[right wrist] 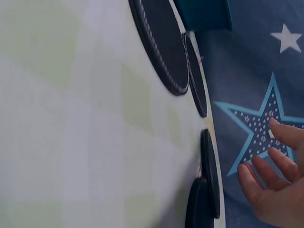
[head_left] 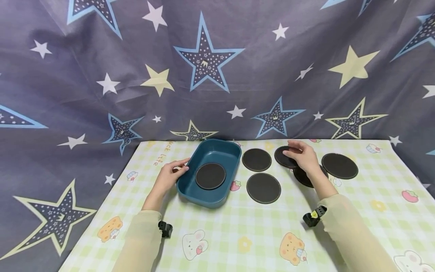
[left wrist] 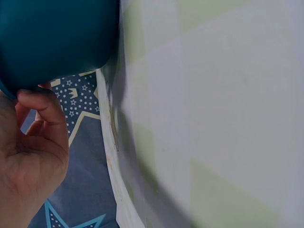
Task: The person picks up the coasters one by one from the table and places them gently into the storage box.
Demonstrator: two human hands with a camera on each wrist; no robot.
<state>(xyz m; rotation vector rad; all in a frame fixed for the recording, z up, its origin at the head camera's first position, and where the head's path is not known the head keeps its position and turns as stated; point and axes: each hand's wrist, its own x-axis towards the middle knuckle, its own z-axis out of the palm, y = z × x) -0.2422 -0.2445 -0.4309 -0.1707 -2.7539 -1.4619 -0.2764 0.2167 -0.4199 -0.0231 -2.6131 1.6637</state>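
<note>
My left hand (head_left: 165, 178) pinches the left rim of a blue-green rectangular container (head_left: 204, 195); the left wrist view shows thumb and fingers (left wrist: 35, 152) at the edge of its wall (left wrist: 57, 38). One black round disc (head_left: 210, 176) lies inside the container. Over another black disc (head_left: 284, 158) hovers my right hand (head_left: 306, 158), its fingers spread and slightly bent. The right wrist view shows this hand (right wrist: 279, 183) with nothing between thumb and fingers, apart from the discs (right wrist: 210, 175). A further disc (head_left: 301, 176) is partly hidden under my right wrist.
Two black discs lie right of the container, one farther back (head_left: 256, 159) and one nearer (head_left: 263, 188). Another disc (head_left: 340, 166) is at the right. A checked cloth (head_left: 224, 234) covers the table, with a star-patterned curtain (head_left: 251, 83) behind.
</note>
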